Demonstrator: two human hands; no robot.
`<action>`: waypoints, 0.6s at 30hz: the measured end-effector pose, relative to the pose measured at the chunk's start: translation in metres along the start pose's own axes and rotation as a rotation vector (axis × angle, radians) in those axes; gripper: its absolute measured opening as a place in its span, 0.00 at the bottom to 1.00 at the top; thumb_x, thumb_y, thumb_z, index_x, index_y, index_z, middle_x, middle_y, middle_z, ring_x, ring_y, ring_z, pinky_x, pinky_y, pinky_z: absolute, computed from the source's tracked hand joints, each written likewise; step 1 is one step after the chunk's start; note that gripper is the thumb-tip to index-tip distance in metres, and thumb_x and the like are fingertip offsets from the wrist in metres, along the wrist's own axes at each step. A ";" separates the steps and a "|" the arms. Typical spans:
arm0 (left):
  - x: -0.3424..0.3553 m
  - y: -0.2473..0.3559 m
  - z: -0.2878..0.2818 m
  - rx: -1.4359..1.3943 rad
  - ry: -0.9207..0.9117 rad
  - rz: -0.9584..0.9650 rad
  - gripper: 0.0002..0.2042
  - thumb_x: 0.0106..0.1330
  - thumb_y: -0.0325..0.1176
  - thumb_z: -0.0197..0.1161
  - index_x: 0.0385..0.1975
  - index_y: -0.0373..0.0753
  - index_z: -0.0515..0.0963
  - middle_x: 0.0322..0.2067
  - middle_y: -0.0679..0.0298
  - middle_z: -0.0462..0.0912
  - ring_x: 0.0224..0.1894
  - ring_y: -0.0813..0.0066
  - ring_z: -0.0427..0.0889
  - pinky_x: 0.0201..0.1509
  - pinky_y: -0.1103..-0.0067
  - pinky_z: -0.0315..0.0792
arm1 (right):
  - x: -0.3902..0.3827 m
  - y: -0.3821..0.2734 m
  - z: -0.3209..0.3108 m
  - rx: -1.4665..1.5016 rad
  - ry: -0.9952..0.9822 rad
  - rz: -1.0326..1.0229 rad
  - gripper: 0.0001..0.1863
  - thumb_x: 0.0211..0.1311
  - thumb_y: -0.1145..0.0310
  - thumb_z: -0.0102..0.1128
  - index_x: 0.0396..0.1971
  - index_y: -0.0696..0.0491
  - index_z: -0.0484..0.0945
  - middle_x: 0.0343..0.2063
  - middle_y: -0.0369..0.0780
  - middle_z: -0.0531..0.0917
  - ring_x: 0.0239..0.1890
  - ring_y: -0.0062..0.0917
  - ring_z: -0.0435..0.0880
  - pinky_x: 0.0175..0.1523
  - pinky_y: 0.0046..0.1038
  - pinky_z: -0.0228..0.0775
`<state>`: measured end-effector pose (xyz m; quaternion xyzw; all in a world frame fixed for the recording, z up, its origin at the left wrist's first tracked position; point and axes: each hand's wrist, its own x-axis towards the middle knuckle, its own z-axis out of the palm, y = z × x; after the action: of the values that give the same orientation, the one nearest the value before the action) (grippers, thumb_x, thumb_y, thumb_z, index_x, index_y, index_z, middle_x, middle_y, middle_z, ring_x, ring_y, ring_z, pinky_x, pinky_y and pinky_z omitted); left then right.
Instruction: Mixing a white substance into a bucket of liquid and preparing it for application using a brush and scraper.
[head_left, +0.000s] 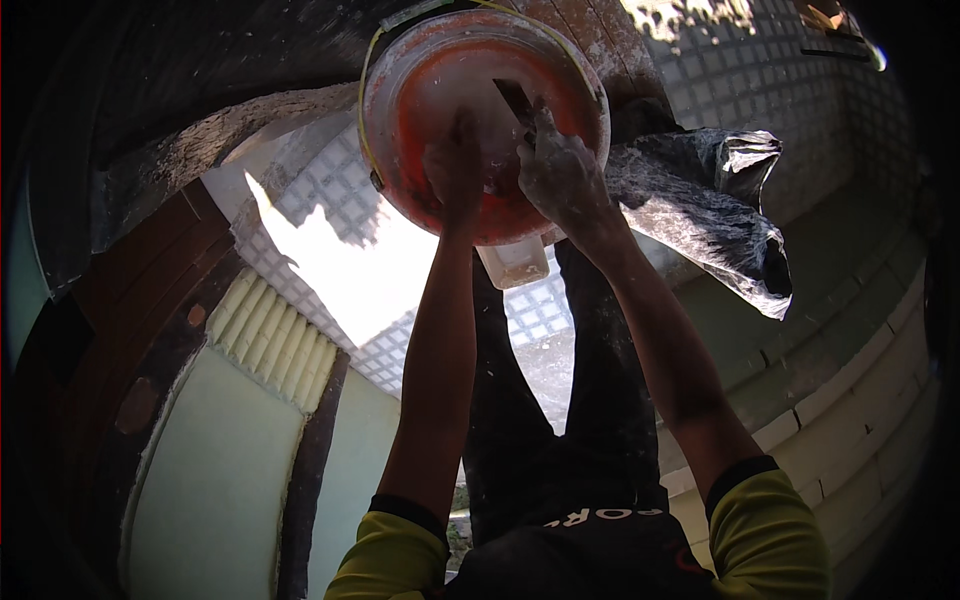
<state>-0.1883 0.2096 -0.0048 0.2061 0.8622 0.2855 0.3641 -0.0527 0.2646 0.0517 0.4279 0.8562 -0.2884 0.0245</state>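
My right hand point(555, 165), dusted white, grips a putty knife point(512, 100) with a dark blade over a round bucket point(390, 120) with red-stained inside, a pale dusty middle and a thin yellowish handle. My left hand point(455, 160) is down inside the bucket at left of the knife, its fingers curled in shadow; I cannot make out what they hold, if anything. A white plastic container point(515, 265) shows just below the bucket, between my dark-trousered legs. A crumpled dark plastic bag point(700, 200), whitened with powder, lies to the right of the bucket.
A dusty wooden surface point(625, 50) is behind the bucket, and a rough dark ledge point(200, 140) runs left. Below is a patterned tiled floor point(395, 340) with a bright sunlit patch. Pale green walls point(220, 450) with dark wood trim stand left; more pale blockwork point(840, 420) is right.
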 end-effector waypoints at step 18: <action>0.035 -0.019 0.020 -0.261 -0.012 0.275 0.18 0.59 0.39 0.65 0.47 0.37 0.79 0.42 0.53 0.83 0.46 0.57 0.82 0.49 0.68 0.76 | -0.067 -0.012 -0.071 0.647 0.172 0.150 0.25 0.61 0.75 0.50 0.59 0.65 0.63 0.36 0.60 0.80 0.41 0.54 0.80 0.43 0.44 0.73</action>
<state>-0.1984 0.2219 -0.0463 0.2747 0.7793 0.4410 0.3503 -0.0041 0.2473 0.1359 0.4983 0.6855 -0.5051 -0.1637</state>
